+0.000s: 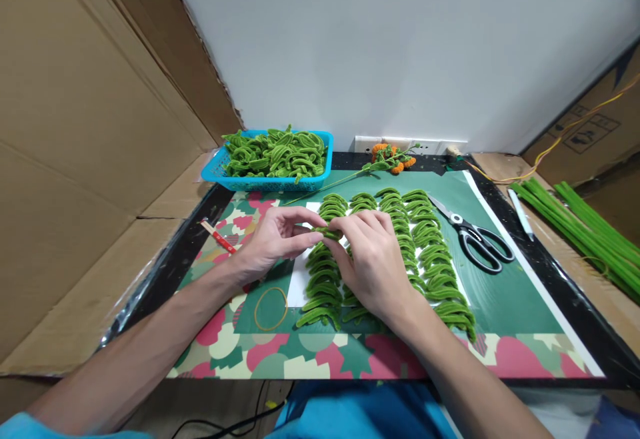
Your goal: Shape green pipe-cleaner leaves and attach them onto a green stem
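Observation:
My left hand [283,236] and my right hand [373,259] meet over the mat, both pinching a short green pipe-cleaner piece [327,231] between thumb and fingertips. Beneath them lie several columns of curved, fuzzy green pipe-cleaner pieces [434,252], set out on a white sheet [299,279]. My right hand and forearm hide part of the middle columns. A thin rubber band [271,327] lies on the mat below my left hand. Partly behind my left forearm is a red and white strip [220,238].
At the back left stands a blue basket [270,184] heaped with curled green pieces. An orange flower stem [393,158] lies near the wall sockets. Black-handled scissors [480,239], a white-handled knife [521,214] and long green pipe cleaners [583,236] lie to the right. Cardboard [90,159] walls the left side.

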`<state>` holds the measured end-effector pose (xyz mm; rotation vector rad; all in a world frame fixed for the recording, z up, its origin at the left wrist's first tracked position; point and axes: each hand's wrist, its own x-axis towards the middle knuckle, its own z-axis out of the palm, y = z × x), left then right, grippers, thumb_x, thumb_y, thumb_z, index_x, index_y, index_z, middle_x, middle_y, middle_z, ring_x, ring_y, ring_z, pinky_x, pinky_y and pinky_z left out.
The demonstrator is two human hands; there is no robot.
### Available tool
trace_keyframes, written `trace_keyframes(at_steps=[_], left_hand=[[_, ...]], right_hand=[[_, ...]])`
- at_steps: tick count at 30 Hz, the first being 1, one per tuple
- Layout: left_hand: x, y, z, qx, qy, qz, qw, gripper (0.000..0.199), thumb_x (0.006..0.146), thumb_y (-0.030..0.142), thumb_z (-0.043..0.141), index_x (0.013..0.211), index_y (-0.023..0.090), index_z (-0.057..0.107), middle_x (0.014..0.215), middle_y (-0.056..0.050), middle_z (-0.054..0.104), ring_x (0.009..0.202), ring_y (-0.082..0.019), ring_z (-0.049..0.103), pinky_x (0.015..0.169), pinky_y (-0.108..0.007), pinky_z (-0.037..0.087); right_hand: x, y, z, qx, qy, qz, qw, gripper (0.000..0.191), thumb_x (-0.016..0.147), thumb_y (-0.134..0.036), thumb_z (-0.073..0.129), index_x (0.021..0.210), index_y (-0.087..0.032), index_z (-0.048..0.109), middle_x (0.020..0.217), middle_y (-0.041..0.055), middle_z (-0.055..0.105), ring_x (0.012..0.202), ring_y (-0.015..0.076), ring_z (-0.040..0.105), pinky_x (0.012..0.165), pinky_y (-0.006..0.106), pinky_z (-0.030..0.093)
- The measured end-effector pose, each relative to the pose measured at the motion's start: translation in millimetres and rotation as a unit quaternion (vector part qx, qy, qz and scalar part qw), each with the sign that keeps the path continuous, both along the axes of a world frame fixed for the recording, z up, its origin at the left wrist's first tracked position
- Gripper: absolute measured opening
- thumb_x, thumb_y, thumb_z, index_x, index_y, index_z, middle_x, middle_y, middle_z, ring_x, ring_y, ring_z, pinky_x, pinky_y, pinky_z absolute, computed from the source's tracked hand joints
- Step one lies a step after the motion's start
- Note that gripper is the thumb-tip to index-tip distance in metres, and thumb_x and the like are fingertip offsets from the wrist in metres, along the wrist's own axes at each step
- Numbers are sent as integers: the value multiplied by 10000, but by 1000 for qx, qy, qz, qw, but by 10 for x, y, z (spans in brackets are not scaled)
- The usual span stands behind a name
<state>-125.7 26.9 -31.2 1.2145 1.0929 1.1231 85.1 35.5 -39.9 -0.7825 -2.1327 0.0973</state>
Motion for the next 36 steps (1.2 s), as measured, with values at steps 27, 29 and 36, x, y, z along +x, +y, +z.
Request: trace_keyframes(at_steps=[27, 29, 36], left_hand=[[-47, 28, -63, 42, 55, 14, 997, 398, 736, 499, 973, 832, 143, 822, 611, -21, 662, 397, -64, 478, 350, -174, 335], [-50, 27, -59, 47, 63, 15, 997, 402, 741, 500, 969, 829, 137, 821, 604, -22, 655, 394, -64, 472, 347, -175, 327], [-38, 24, -42, 52, 90, 23, 994, 407, 741, 511, 965, 846, 141, 831, 566, -8, 619, 394, -69, 456, 353, -180, 324]], right_hand=[[-7, -11, 1, -21, -22, 6, 1000, 107, 1097, -258, 612, 1012, -207, 653, 924, 50, 779, 922, 229, 663, 938, 394, 434], [-10, -7, 0, -15, -21, 7, 1000, 113, 1096, -253, 611, 1006, -200, 656, 911, 49, 774, 908, 229, 660, 929, 395, 437], [-7, 2, -2, -15, -28, 16, 999, 98, 1096, -235, 604, 1026, -197, 661, 930, 54, 775, 917, 231, 658, 923, 393, 448]])
